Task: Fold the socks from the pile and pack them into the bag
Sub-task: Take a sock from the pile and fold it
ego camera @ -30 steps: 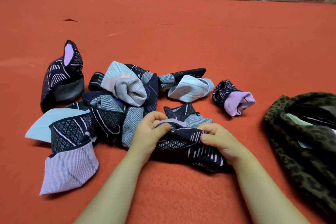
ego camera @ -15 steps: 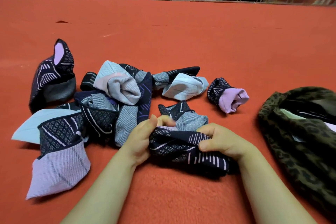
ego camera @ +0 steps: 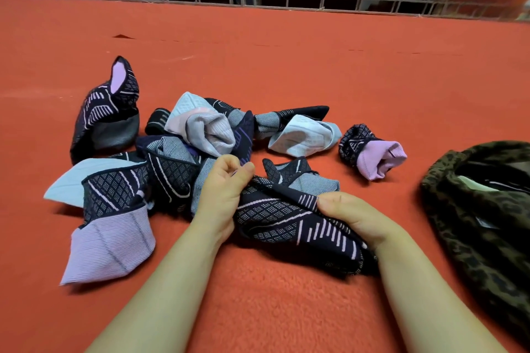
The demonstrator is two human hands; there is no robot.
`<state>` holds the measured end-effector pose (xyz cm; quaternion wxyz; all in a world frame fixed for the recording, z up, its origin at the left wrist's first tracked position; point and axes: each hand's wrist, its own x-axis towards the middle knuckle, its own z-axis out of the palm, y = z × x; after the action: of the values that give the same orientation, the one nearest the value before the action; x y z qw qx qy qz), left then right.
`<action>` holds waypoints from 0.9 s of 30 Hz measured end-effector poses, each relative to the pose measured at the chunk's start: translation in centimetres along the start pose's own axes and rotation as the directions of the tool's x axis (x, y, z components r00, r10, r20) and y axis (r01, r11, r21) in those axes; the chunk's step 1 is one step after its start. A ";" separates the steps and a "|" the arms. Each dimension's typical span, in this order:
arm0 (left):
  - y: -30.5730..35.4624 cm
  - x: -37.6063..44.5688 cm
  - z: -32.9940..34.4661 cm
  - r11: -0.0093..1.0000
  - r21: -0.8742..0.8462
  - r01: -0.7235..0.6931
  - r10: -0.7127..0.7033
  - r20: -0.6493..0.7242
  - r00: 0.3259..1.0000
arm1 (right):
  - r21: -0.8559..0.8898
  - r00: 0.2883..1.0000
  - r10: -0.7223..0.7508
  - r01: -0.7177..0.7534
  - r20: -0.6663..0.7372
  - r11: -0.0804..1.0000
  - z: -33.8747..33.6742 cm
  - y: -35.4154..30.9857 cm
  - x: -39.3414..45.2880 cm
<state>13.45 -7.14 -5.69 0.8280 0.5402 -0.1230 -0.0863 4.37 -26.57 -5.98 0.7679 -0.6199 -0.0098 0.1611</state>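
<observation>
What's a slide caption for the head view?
Both hands, left hand and right hand, grip a dark patterned sock beside the sock pile; leopard-print bag waits right.

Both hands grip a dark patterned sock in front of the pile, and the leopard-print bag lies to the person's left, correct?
Not quite. The head view shows the leopard-print bag on the person's right, not left. The rest holds: left hand and right hand both grip the dark patterned sock in front of the pile.

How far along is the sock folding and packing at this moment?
Early to middle. Done: one rolled sock with a lilac cuff lies apart; the leopard-print bag holds some items, unclear what. In hand: left hand and right hand grip a dark patterned sock. Left: the loose sock pile on the red carpet.
</observation>
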 end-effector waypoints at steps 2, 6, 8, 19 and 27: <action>0.6 0.5 -0.6 0.996 -0.082 0.026 -0.034 -0.100 0.994 | 0.079 0.998 -0.049 0.053 -0.051 0.996 0.3 -0.3 -0.5; 1.4 0.4 -1.5 0.988 -0.155 0.026 -0.049 -0.148 0.988 | 0.400 0.975 -0.143 0.200 -0.168 0.895 0.5 -0.8 -0.9; 0.5 -0.6 -0.6 0.994 0.069 0.084 -0.081 -0.051 0.995 | 0.468 0.953 -0.225 0.295 -0.201 0.833 1.2 -0.9 -0.6; 0.1 -1.0 0.8 0.993 -0.069 -0.098 0.099 0.010 0.995 | 0.241 0.977 -0.058 0.107 -0.204 0.964 3.1 -0.3 0.9; 0.8 0.6 -0.6 0.967 0.164 -0.192 0.231 -0.261 0.937 | -0.113 0.949 -0.218 0.197 -0.227 0.974 2.2 -0.6 0.6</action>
<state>14.17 -6.44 -5.11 0.8027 0.5858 -0.0686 0.0888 4.66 -24.47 -4.99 0.7477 -0.6640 0.0098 0.0035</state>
